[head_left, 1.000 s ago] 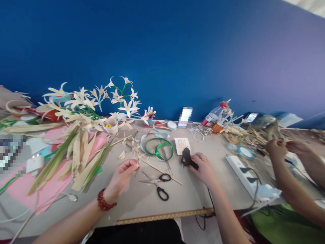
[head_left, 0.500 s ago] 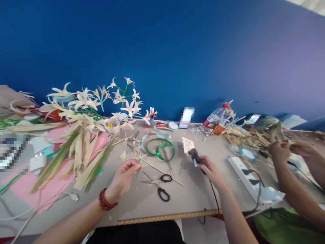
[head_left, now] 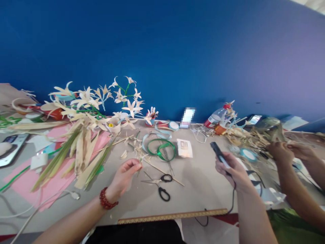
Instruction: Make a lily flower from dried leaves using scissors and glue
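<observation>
My left hand [head_left: 127,173] is closed, thumb against fingers, pinching a thin pale flower piece [head_left: 142,158] with a short green stem. A red bead bracelet is on that wrist. My right hand [head_left: 235,171] is wrapped round a black corded hand tool [head_left: 216,150], its tip pointing up and left; its exact kind is unclear. Between my hands lie scissors [head_left: 160,183] with black handles, blades apart, and a thin stick [head_left: 175,179]. Beyond them is a coil of green ribbon [head_left: 151,142]. To its right, a white printed packet [head_left: 185,148] rests flat on the table.
Pale handmade flowers [head_left: 86,99] and dried husks [head_left: 82,152] spread across the left, over pink paper [head_left: 27,189]. A plastic bottle [head_left: 212,119] and a blue-white ribbon spool [head_left: 248,155] are on the right. Another person's hands [head_left: 281,152] work there. A cable [head_left: 233,200] trails from the tool.
My right hand has moved right and towards me with the black tool. The white packet, earlier at the tool's tip, now lies apart from it. My left hand has hardly moved.
</observation>
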The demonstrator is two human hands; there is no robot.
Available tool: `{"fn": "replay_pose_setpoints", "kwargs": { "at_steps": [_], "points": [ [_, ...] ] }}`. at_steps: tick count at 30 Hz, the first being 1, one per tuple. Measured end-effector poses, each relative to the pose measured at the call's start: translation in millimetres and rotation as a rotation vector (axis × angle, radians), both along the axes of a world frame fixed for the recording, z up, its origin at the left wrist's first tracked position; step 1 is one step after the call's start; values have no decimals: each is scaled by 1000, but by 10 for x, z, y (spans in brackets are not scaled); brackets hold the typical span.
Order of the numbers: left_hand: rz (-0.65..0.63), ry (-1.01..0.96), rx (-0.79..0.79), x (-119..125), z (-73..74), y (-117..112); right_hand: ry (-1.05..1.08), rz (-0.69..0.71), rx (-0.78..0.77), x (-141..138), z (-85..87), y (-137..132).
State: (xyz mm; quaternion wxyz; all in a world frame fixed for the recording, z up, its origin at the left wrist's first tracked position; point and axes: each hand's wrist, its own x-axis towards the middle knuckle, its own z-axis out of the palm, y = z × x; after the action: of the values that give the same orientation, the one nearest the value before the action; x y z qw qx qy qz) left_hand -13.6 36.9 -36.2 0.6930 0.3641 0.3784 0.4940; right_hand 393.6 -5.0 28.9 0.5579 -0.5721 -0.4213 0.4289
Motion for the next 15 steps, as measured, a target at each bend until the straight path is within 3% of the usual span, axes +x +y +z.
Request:
{"fn": "replay_pose_setpoints", "kwargs": {
  "at_steps": [3,6,11,15],
  "points": [
    [10,0,2,6,14,-4,-54,-57,102,-13,142,-32],
    [29,-13,-4,21,32,-12,-56,-6,125,-274,117,-53],
    [23,-36,2,35,58,-30,-194,253,15,-1180,-166,-204],
    [32,-20,16,30,52,-35,-271,376,62,-1808,-253,-284]
  ]
}}
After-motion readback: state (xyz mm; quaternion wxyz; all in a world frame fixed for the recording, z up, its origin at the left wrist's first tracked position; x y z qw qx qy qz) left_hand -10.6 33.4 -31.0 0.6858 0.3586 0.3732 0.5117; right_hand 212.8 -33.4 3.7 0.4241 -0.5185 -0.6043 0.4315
